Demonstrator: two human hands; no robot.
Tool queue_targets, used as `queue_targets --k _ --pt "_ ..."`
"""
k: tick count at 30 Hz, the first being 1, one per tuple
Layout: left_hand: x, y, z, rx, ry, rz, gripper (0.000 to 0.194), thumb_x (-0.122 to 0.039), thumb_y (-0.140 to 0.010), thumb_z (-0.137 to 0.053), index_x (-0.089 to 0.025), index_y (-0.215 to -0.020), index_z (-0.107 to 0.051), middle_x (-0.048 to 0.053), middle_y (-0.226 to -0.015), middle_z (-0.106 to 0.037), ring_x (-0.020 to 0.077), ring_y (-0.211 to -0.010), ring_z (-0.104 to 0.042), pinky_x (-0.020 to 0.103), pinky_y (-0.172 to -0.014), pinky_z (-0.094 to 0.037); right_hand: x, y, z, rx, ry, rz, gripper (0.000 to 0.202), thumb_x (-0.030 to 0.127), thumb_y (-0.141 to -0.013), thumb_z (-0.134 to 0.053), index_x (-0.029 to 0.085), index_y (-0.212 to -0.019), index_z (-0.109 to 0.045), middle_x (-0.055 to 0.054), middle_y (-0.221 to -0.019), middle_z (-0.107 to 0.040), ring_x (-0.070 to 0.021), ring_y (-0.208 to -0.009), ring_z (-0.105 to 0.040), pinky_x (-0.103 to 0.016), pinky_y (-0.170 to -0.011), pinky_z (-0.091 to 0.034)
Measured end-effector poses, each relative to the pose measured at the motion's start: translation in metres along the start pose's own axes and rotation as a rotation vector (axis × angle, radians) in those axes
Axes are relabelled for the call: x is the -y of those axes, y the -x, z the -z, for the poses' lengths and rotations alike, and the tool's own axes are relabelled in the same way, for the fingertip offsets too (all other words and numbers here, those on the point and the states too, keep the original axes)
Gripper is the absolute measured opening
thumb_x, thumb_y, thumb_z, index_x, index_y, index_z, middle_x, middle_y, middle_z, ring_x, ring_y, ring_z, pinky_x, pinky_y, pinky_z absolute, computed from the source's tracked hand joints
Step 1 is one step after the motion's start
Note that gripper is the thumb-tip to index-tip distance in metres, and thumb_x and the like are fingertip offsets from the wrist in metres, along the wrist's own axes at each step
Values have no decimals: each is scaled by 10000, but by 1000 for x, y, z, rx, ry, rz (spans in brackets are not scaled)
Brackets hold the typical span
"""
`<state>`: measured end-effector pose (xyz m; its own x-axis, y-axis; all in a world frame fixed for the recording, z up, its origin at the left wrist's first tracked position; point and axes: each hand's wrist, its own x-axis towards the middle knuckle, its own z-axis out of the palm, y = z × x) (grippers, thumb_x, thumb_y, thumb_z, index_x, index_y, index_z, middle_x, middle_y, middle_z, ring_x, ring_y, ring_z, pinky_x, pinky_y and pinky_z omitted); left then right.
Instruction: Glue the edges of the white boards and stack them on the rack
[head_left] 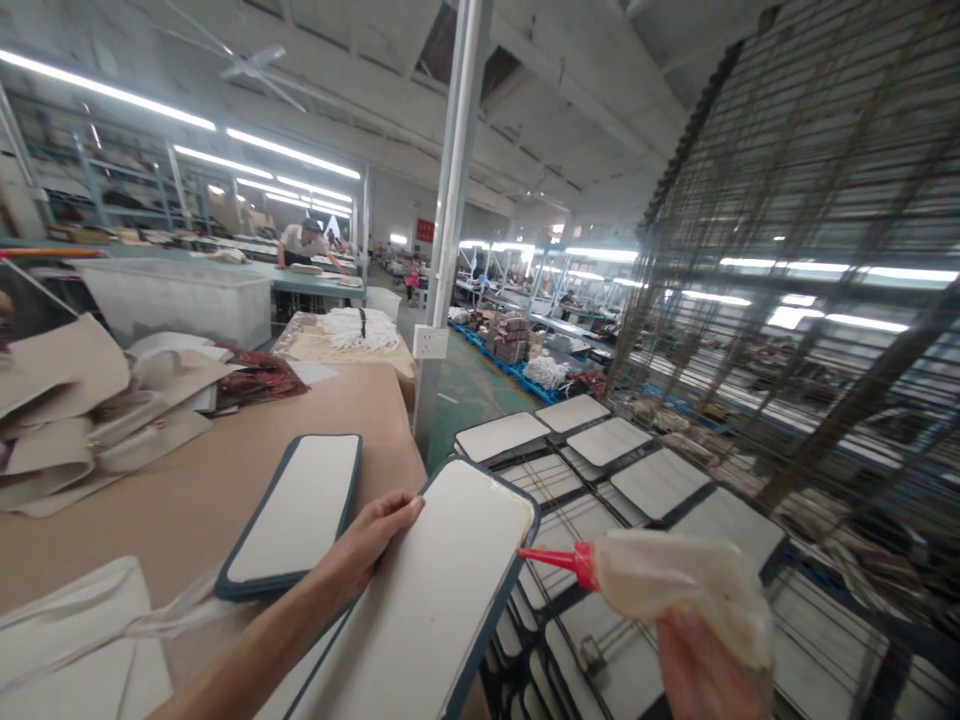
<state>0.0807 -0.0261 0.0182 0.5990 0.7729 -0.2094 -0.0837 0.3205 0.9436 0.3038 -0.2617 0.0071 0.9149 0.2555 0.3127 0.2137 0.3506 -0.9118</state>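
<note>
My left hand grips the upper left edge of a long white panel with a dark blue border, thumb on its face. In my right hand is a translucent glue bottle with a red nozzle. The nozzle tip touches or nearly touches the panel's right edge, near the top corner, where a thin yellowish line of glue shows. Fingers of my right hand are partly hidden behind the bottle. Another blue-bordered white panel lies on the brown table to the left.
Several similar panels lie on a wire rack at the right, with more wire shelves raised above. Beige pieces are heaped on the table at left. A metal post stands ahead; a person leans over a far table.
</note>
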Motion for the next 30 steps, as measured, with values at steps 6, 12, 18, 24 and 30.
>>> queue_targets --k 6,12,18,24,30 --pt "23 5 8 10 63 84 548 -564 -478 -840 -187 -710 -516 -63 -570 -580 101 -515 -506 194 -486 -376 14 -11 -21 103 -75 -1 492 320 -536 -847 237 -991 -678 -38 -849 -694 -252 -805 -654 -407 -750 -559" --pt "39 15 24 115 72 196 533 -575 -528 -823 -156 -814 -659 52 -783 -728 203 -745 -661 264 -682 -496 8 -4 -23 222 -171 -91 500 249 -517 -858 240 -990 -698 -40 -858 -712 -232 -791 -676 -346 -705 -576" --pt "43 15 42 190 61 339 560 -580 -564 -813 -130 -884 -720 108 -894 -759 226 -803 -688 291 -742 -529 1 10 -30 225 -198 -188 473 277 -516 -867 224 -963 -720 -49 -809 -726 -207 -724 -686 -279 -669 -569" --pt "58 12 49 200 106 304 509 -575 -669 -749 -132 -919 -725 110 -903 -755 206 -769 -678 277 -702 -522 -2 19 -39 241 -244 -287 453 264 -525 -869 245 -950 -714 -30 -822 -724 -191 -771 -683 -262 -714 -558" --pt "63 4 51 86 25 150 453 -551 -659 -749 -162 -891 -734 95 -888 -750 286 -875 -661 318 -716 -500 -10 23 -40 267 -250 -300 450 283 -551 -847 244 -976 -703 -40 -842 -719 -220 -782 -680 -324 -712 -572"
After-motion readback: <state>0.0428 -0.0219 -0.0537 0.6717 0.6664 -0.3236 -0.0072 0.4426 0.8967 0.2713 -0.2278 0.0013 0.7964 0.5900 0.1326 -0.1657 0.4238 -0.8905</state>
